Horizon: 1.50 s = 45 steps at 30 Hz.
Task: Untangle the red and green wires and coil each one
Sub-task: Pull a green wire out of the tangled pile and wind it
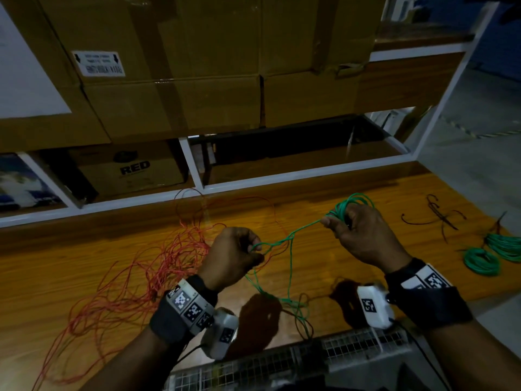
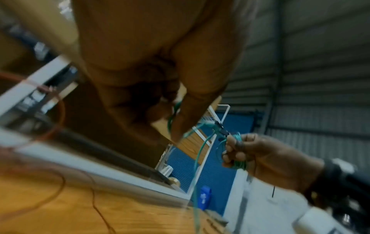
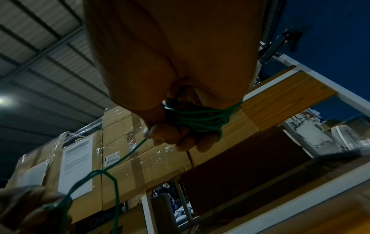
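Left hand [image 1: 231,256] pinching green wire [image 1: 306,225], right hand [image 1: 363,235] gripping its coiled loops, red wire [image 1: 158,266] loose on table [image 1: 366,187]

Both forearms are bare. Behind the fingers, each wrist wears a dark strap [image 1: 169,320] with white blocks bearing black-and-white square markers [image 1: 432,279]. A white camera box [image 1: 375,304] hangs under each wrist, trailing a thin black cable [image 1: 186,356].
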Motion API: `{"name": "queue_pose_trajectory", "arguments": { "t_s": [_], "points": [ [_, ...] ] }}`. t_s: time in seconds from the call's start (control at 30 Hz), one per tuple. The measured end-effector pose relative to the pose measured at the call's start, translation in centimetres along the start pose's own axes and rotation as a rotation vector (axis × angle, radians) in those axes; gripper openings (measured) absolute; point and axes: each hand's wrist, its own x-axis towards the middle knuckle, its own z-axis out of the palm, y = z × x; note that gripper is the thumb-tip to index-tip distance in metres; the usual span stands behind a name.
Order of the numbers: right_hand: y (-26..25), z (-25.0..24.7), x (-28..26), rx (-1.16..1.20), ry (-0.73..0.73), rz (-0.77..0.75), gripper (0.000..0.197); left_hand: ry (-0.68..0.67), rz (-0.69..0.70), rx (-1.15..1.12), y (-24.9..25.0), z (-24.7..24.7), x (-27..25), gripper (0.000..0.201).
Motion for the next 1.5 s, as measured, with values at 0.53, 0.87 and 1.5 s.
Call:
{"name": "queue_pose_trajectory", "arguments": {
  "t_s": [0.53, 0.87, 1.5],
  "points": [
    [0.6, 0.6, -0.2, 0.07, 0.026, 0.056, 0.065, -0.406, -0.205, -0.659, 1.5, -1.1, -2.6, 0.014],
    [0.3, 0.3, 0.0, 0.045, 0.034, 0.037, 0.057, -0.206, -0.522, -1.079, 0.7, -0.9, -2.2, 0.044],
    [0.7, -0.7, -1.3, 0.132, -0.179, 0.02, 0.038, 0.106, -0.057, 0.193, 1.0, -2.4, 0.4, 0.038]
  ]
}}
